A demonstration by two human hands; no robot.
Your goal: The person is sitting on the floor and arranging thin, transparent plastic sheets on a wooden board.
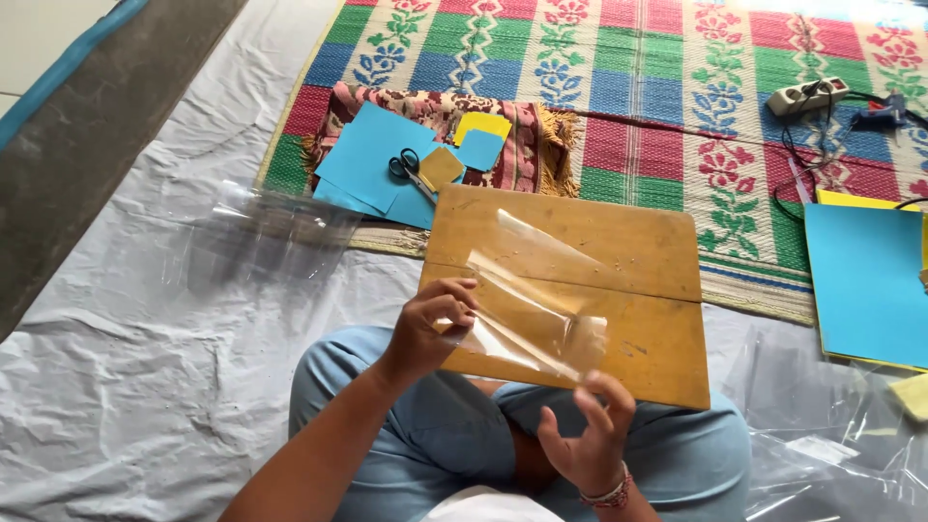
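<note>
I hold a piece of clear plastic film over a wooden board that rests on my lap. My left hand pinches the film's left edge between thumb and fingers. My right hand grips its lower right corner, palm up, with the fingers spread. The film is bent and partly curled between the two hands. A beaded bracelet sits on my right wrist.
Blue and yellow paper sheets with black scissors lie beyond the board on a patterned cloth. A large clear plastic sheet lies at the left. At the right are a big blue sheet, a power strip and a glue gun.
</note>
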